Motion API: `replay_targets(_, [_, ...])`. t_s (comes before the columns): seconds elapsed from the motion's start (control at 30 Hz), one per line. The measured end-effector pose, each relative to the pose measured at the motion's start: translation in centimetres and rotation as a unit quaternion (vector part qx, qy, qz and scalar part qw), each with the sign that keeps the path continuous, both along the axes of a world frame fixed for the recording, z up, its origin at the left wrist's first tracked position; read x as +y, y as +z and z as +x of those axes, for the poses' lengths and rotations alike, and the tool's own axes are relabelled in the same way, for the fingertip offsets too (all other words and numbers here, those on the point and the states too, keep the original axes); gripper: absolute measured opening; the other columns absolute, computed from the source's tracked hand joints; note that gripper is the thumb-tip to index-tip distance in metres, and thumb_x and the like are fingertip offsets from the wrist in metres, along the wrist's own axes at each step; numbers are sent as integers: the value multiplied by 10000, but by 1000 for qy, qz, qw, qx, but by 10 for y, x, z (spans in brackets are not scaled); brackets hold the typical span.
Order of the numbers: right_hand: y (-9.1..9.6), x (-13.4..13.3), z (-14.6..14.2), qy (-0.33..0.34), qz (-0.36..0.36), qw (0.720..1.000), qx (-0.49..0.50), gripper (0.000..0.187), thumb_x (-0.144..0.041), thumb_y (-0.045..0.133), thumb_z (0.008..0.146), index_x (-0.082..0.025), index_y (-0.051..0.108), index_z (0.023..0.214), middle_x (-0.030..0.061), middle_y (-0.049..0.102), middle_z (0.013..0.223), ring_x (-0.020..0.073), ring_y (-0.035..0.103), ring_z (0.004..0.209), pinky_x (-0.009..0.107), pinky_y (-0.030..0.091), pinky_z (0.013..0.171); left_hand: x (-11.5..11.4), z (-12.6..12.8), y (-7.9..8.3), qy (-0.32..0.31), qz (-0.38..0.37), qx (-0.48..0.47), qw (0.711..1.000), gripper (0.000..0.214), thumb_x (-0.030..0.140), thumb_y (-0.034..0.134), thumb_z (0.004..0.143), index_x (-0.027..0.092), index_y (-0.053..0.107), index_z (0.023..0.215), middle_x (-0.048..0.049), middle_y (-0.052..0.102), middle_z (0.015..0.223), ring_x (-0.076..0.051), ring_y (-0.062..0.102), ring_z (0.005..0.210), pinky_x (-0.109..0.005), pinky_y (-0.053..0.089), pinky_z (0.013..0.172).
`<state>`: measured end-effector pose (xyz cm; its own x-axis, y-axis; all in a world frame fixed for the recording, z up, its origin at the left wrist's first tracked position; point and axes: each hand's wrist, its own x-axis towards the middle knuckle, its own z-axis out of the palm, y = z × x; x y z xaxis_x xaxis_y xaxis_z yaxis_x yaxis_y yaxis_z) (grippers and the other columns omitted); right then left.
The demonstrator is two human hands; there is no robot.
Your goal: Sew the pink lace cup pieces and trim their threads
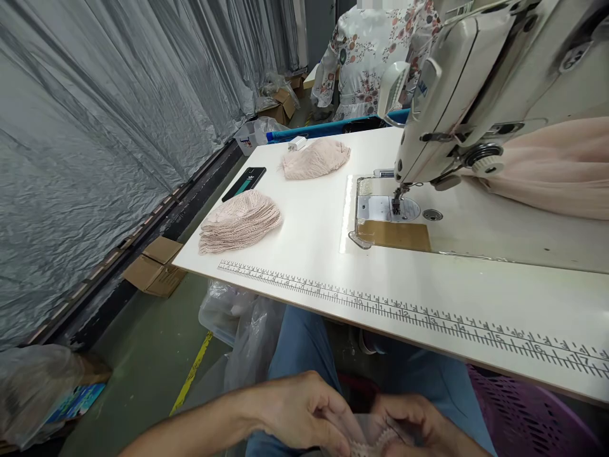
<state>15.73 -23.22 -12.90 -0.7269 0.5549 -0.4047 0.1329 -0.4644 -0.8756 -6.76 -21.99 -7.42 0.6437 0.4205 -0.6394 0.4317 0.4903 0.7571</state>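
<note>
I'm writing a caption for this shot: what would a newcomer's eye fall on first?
Probably the big white sewing machine filling the upper right of the view. Next, the thick stack of pale pink fabric at the table's left end. Then, at the bottom edge, the left hand and right hand holding a sheer piece.

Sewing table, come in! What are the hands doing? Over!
Left hand and right hand: both holding lacy piece by the lap. Piece partly hidden by fingers. Fabric stack up on table, not in their way.
</note>
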Motion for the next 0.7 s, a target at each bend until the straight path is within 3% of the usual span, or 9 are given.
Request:
replay_targets(0.2, [-5,5,-2,-14,39,999,16,531,-684,712,689,-191,525,621,-79,361,555,94,299,550,251,181,505,0,-9,4,25,15,42,999,616,709,739,603,165,768,892,-44,717,789,-138,630,691,-225,507,682])
replay_targets(0.43, [-6,0,-5,12,32,999,-8,471,-661,750,650,-203,655,710,-37,513,650,130,448,630,237,315,561,0,-8,2,7,34,48,998,386,496,727,727,156,777,901,-36,700,743,-106,567,615,-177,443,590])
replay_targets(0.53, [-1,3,-10,21,38,999,-6,469,-641,734,682,-181,641,661,-46,475,593,105,399,570,233,268,514,1,-10,4,4,30,44,999,451,555,723,717,164,775,937,-39,691,747,-111,562,635,-184,450,606])
replay_targets(0.7, [2,5,-10,5,35,999,-5,464,-609,723,708,-177,578,617,-58,417,578,102,357,567,244,236,513,3,-15,8,4,14,10,1000,771,813,631,627,148,765,992,-63,681,770,-130,576,690,-215,477,660])
